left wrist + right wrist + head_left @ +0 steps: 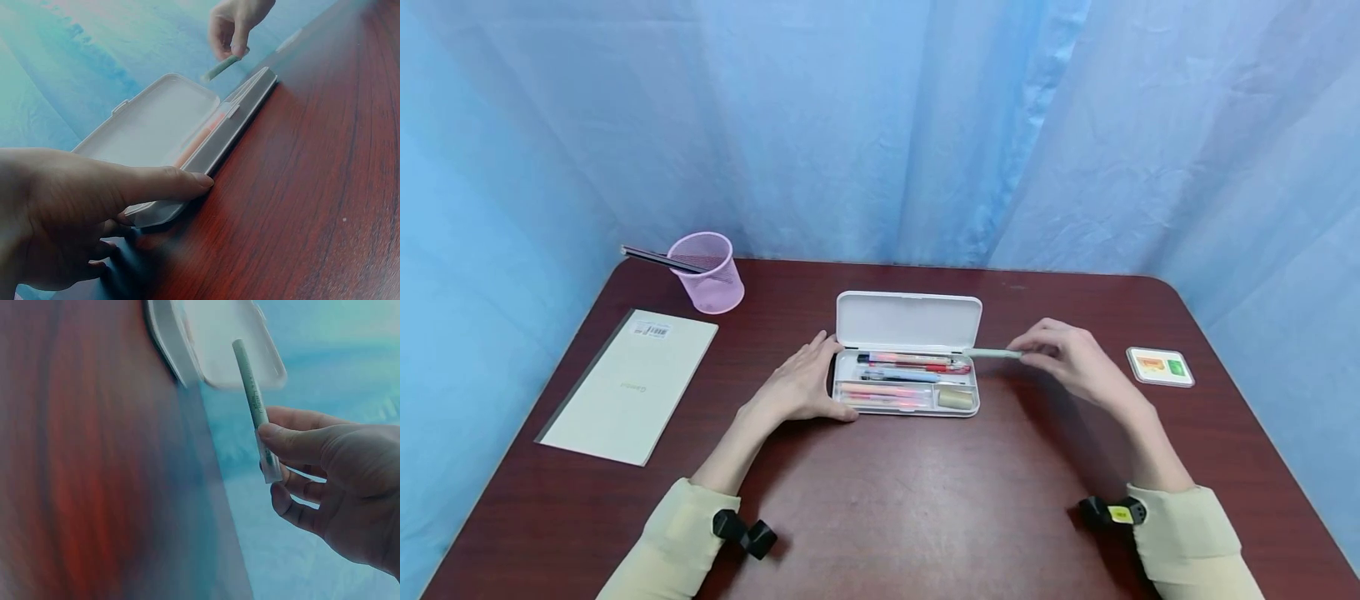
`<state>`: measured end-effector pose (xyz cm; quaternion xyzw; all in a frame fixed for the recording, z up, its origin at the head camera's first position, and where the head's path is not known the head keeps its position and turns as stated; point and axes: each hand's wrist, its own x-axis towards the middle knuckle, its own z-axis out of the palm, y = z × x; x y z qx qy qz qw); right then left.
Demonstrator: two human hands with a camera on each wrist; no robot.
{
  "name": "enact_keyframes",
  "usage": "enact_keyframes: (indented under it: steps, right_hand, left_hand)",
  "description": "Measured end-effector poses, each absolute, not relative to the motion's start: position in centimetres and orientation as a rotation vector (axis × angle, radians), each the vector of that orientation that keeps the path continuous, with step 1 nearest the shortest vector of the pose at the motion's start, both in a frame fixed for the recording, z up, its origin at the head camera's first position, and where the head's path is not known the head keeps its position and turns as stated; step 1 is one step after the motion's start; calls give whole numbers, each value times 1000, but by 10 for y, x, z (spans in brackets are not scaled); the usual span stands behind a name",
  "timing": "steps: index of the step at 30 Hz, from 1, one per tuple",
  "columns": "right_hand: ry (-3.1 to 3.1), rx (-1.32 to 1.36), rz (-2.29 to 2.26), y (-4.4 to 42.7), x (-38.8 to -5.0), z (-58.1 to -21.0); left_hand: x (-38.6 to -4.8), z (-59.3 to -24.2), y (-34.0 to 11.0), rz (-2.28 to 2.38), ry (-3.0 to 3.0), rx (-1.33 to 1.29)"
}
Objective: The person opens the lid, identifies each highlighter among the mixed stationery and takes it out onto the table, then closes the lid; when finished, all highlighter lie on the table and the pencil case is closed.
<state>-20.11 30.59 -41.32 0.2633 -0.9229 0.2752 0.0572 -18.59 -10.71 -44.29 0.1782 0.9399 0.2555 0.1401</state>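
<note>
An open white pencil case (908, 322) stands in the middle of the table, its lid raised at the back. Several pens (910, 368) lie inside, and a beige block (956, 400) fills the small front right compartment. My left hand (801, 382) grips the left end of the case, thumb along the front edge; some of its fingers are hidden in the left wrist view. Between thumb and fingers, my right hand (1070, 358) pinches a slim pale green pen (249, 387) with printed lettering and a clear end. The pen points left, over the right end of the case.
At the left lies a cream notebook (628, 387) with a dark spine. Behind it, a pink mesh pen cup (715, 287) holds dark sticks (658, 258) leaning left. A small clear-edged case (1160, 367) lies at the right. Blue curtain (880, 133) borders the table's back.
</note>
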Motion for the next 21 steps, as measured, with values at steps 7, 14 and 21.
enact_keyframes:
  steps: [7,14,21]
  right_hand:
    - [-2819,727,815,336,-213,-413]
    - [-2875,711,800,347,-224,-425]
    - [-2918,689,719,347,-226,-436]
  left_hand:
    - [-187,-443,-106,749,2713,517]
    - [-187,-444,-108,758,2722,516]
    - [-186,-445,-108,762,2718,516]
